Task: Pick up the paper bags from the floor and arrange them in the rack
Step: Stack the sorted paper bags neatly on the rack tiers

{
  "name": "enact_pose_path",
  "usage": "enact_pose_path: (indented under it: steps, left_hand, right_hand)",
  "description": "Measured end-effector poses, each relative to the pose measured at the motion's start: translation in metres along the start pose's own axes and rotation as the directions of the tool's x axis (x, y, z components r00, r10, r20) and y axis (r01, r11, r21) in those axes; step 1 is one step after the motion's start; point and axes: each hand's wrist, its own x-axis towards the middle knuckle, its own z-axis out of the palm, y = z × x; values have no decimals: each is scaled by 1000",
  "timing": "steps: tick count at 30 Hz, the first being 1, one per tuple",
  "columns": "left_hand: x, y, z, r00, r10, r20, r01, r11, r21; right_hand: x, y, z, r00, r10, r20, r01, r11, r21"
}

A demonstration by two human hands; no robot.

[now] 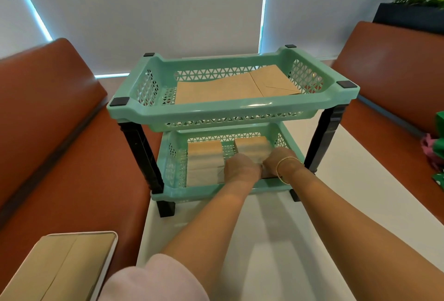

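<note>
Reaching into the lower tray (168,195) of the rack (346,89), my left hand (241,168) and right hand (280,160) meet on the right stack of paper bags (251,147) near the tray's front edge, though whether my fingers grip or just press it I cannot tell. A second stack (204,163) lies beside it toward the tray's left wall, both running long axis front to back. One flat bag (235,87) lies across the top tray, long axis left-right, so I judge most arranging done.
</note>
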Motion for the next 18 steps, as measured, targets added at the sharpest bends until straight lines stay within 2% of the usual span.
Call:
enact_pose_path:
  steps: [9, 18]
  left_hand:
    - [-1, 0, 3, 1000, 16, -8, -15, 999, 44]
    - [-4, 0, 4, 999, -4, -34, 5, 1000, 8]
  right_hand:
    - [5, 1, 6, 999, 23, -35, -22, 1000, 16]
    - [5, 1, 8, 999, 4, -36, -3, 1000, 26]
